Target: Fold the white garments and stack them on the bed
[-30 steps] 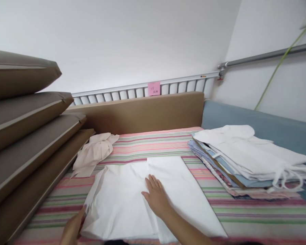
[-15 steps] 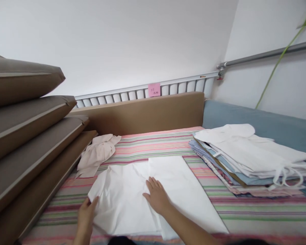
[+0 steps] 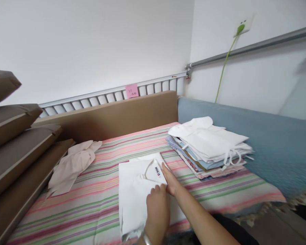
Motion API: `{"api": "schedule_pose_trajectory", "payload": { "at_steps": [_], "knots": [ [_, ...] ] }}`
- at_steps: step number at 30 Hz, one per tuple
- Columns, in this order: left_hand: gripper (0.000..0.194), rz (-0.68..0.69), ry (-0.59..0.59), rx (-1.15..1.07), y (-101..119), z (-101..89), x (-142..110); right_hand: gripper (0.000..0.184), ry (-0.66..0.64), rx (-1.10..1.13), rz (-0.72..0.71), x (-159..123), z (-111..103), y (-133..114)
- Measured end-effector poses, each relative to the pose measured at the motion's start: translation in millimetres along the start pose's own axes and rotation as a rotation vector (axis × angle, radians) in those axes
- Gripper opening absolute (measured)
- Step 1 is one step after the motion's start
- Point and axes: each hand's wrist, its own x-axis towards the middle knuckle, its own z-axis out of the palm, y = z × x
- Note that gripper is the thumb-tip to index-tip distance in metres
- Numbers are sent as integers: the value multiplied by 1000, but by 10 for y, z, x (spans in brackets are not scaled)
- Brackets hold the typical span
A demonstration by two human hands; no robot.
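A white garment lies folded into a narrow bundle on the striped cover, with a printed label showing near its upper right. My left hand, a metal band at its wrist, is closed on the cloth just below the label. At the right edge of the garment, my right hand grips the fold beside the label. Its fingertips are partly hidden by the cloth. The two hands almost touch.
A stack of folded clothes, white on top, sits to the right. A crumpled pale pink cloth lies left, near piled brown cushions. Behind are a brown backrest and a radiator; a blue backrest runs along the right.
The left side of the white garment has been folded over to the right, making it narrower and exposing the label. My left hand crossed rightward with it. The view turned right.
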Motion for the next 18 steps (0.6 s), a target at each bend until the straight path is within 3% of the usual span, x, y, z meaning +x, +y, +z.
{"api": "schedule_pose_trajectory", "payload": {
  "at_steps": [3, 6, 8, 10, 12, 15, 18],
  "knots": [
    [49, 126, 87, -25, -216, 411, -268, 52, 119, -198, -22, 37, -219, 74],
    [59, 176, 295, 65, -744, 685, -584, 34, 295, -381, -109, 141, -297, 185],
    [56, 159, 415, 153, -1088, 758, -769, 26, 365, -439, -145, 209, -284, 213],
    [54, 153, 490, 230, -1329, 730, -902, 22, 401, -505, -176, 268, -232, 177],
    [48, 160, 512, 242, -1431, 621, -966, 22, 398, -557, -211, 319, -163, 75],
    [31, 163, 495, 135, -1350, 419, -951, 31, 347, -597, -261, 367, -105, -135],
    [27, 177, 461, 53, -1143, 338, -874, 38, 347, -632, -272, 345, -208, -271]
  ]
}}
